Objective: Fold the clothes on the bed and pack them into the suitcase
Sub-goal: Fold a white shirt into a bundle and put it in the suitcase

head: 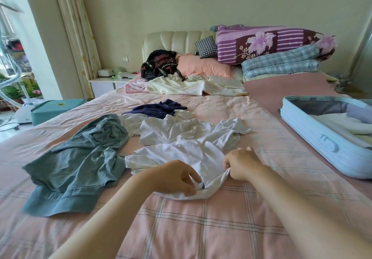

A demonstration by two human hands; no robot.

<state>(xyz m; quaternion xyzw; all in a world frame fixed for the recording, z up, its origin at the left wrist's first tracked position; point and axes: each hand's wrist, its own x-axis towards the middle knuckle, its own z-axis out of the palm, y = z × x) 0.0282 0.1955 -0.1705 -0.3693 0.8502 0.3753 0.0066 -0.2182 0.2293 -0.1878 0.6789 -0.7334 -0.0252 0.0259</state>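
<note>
We have the white shirt (177, 156) lying crumpled on the bed (201, 228), midway across and toward its near edge. Both hands are on the shirt's nearest hem. Our left hand (177, 178) pinches a bunch of cloth between thumb and curled fingers (194, 176). Our right hand (242, 164) grips the hem just beside it, its fingers curled round the fabric.

The two grips sit close together, so we judge the step is finding the corners and spreading the shirt flat. To do it well, we slide the hands apart along the hem until each holds a corner. Then we lift, shake once and lay the shirt smooth on the bare sheet by the near edge.

We want it clear of the second white garment (177, 130) lying right against its far side, and of the grey-green garment (80, 158) toward the left edge. A navy garment (159, 109) waits farther back. The open suitcase (314, 136) rests at the right edge, with pale folded cloth already inside.
</note>
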